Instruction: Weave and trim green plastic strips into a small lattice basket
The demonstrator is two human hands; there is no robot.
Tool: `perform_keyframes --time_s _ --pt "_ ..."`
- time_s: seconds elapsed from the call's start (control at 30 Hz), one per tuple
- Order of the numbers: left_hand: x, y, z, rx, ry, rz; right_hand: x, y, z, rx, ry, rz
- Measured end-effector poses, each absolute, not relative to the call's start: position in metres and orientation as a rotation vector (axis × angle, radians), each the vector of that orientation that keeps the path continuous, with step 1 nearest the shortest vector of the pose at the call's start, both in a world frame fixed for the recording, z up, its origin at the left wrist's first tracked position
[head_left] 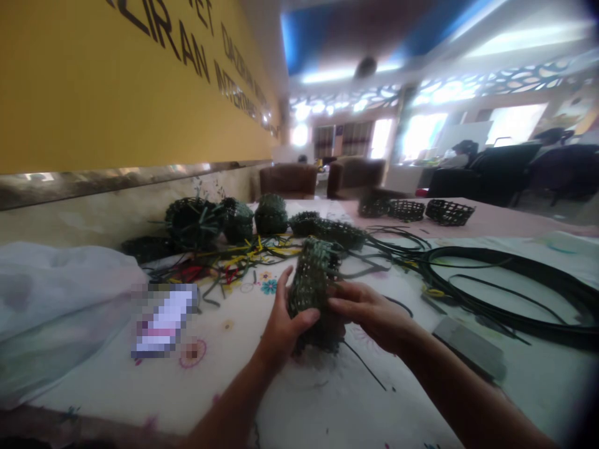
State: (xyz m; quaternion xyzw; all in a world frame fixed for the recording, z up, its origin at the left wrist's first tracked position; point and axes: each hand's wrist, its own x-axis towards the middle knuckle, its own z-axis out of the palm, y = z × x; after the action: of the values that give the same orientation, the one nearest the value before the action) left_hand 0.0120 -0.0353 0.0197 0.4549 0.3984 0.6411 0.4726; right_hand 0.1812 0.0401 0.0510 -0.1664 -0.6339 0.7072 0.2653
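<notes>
A dark green woven basket [311, 277] stands tilted on the flowered tablecloth [229, 386], in the middle of the view. My left hand [285, 324] grips its left side, thumb across the near face and fingers up along the edge. On the right side, my right hand [369, 312] has its fingers pressed together against the weave; whether a strip is between them is hidden. A thin dark strip [365, 365] sticks out from the basket's lower right onto the cloth.
Several woven baskets [271, 215] line the back; others [449, 212] stand at back right. Yellow, red and green strips [253, 249] lie behind my left hand. A large coil [510, 255], a grey block [470, 349], a white bag [65, 312] and a blurred-out item [166, 321] flank my hands.
</notes>
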Motion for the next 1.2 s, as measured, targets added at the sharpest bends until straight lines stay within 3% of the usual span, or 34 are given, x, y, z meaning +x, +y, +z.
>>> perform_keyframes --time_s 0.23,0.5,0.97,1.2 --pt "0.013 -0.035 0.025 0.981 0.939 1.696 0.176 0.042 0.037 -0.48 -1.559 1.919" --pt "0.018 -0.033 0.028 0.838 0.93 1.881 0.169 0.042 0.037 -0.58 -1.788 1.407" --pt "0.018 -0.028 0.018 0.81 0.882 1.929 0.167 0.044 0.03 -0.577 -1.852 1.202" --pt "0.019 -0.028 0.015 0.756 1.013 1.731 0.167 0.053 0.025 -0.566 -1.677 1.418"
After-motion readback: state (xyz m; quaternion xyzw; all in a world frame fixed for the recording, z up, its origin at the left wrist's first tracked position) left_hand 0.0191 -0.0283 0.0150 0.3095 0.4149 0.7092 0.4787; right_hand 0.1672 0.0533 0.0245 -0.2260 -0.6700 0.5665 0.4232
